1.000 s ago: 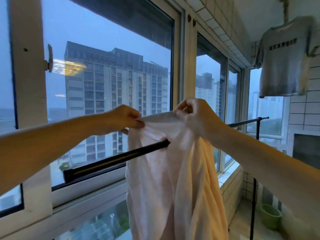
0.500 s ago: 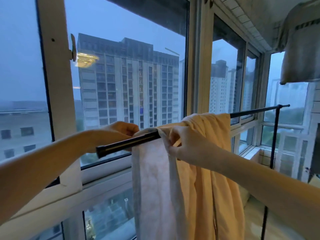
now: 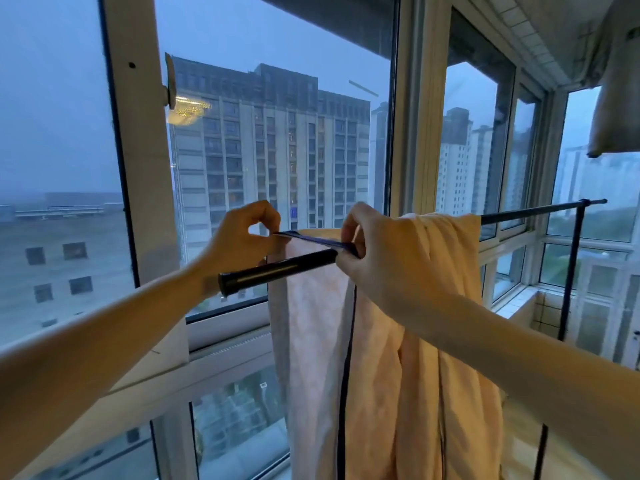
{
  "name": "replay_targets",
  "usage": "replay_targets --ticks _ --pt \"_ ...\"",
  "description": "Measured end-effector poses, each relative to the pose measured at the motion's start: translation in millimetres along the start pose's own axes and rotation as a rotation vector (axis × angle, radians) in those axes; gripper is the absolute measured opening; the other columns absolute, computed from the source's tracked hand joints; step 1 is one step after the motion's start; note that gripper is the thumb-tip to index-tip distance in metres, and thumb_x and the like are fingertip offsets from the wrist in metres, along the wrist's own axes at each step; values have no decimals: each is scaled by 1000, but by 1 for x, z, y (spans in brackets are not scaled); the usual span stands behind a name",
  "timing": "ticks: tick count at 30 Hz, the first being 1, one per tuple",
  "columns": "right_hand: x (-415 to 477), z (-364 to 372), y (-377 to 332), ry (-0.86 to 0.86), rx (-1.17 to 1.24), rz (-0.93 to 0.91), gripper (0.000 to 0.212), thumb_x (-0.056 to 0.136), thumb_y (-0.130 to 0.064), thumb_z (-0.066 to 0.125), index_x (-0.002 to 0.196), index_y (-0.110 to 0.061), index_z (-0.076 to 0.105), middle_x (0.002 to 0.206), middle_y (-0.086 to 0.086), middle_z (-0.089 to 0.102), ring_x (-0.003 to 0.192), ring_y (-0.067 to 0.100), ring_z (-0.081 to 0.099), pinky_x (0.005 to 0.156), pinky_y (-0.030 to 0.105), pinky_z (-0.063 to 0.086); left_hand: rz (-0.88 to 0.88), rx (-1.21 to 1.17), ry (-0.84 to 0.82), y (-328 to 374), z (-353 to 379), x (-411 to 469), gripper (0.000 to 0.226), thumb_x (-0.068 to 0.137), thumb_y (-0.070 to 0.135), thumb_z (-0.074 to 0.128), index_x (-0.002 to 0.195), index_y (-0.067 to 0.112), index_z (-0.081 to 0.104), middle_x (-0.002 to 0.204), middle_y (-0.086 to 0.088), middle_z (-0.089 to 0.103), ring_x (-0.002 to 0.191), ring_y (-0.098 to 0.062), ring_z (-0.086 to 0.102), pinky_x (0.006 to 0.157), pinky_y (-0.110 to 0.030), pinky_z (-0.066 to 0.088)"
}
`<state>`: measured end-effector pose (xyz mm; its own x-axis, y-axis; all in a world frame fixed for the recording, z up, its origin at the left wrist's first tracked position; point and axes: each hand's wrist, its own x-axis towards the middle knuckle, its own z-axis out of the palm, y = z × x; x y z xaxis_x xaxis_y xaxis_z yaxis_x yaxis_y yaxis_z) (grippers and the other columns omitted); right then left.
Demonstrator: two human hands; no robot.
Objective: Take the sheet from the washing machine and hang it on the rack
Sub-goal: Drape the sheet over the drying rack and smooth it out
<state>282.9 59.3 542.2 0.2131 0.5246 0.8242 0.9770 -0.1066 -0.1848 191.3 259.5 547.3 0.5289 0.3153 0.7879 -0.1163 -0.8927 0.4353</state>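
Sheet (image 3: 426, 341) is draped over the rack (image 3: 277, 268), a black bar running along the window (image 3: 138, 168). It hangs down the near side in bunched peachy folds, with a flatter, paler panel on the left. Dark blue trim (image 3: 311, 239) runs along that panel's top edge and down its front.

Left hand (image 3: 239, 239) pinches the trim between thumb and forefinger, just above the bar and a bit toward the glass. Right hand (image 3: 384, 258) has its fingers (image 3: 349, 223) curled down onto the same trim right at the bar, so the strip is pulled taut between the two hands. Can't tell where the right thumb sits, since the back of the hand hides it.

Bar's bare end sticks out left of the sheet and crosses in front of the left wrist. On the right the bar goes on bare to a thin black upright (image 3: 568, 271) near the corner. Pale garment (image 3: 613, 98) hangs up top right, well apart from the sheet. Outside the glass there's a grey high-rise (image 3: 277, 150) and dusky blue sky.
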Motion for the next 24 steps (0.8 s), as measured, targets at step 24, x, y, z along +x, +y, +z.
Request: replay_targets --ticks 24 --pt "-33 46 -17 -121 60 -181 19 92 -32 49 75 -26 44 56 -12 45 45 5 46 45 18 38 -308 -338 178 -13 9 -76 17 84 -5 62 86 12 61 85 -14 65 80 -30 66 68 -44 57"
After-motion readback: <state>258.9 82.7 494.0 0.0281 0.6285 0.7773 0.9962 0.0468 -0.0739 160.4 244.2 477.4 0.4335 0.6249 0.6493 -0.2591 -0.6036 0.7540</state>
